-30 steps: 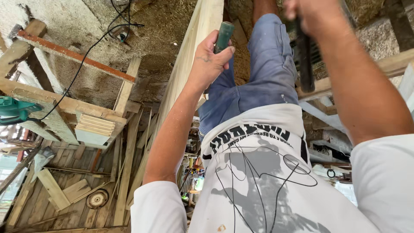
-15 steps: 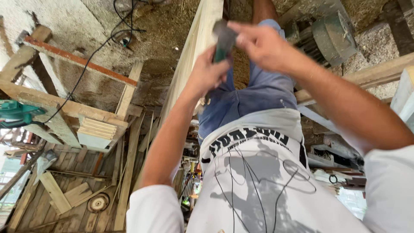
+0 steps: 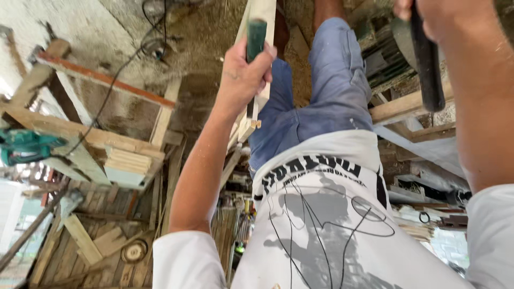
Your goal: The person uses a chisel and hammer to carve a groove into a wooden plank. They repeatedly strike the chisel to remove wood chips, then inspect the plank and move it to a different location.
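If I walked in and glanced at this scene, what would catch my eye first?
Most striking is the left hand near top centre, gripping a green-handled chisel set against a long pale wooden plank. At top right, the right hand holds up a dark hammer handle. Lower left, beyond the arm, a wooden workbench carries a teal power tool and a stack of boards.

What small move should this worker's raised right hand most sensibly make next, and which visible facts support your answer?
Probably bring the right hand with its dark-handled tool down onto the top of the green-handled chisel. The left hand grips that chisel with its blade set against the long pale plank, and the right hand's tool is lifted well clear of it.
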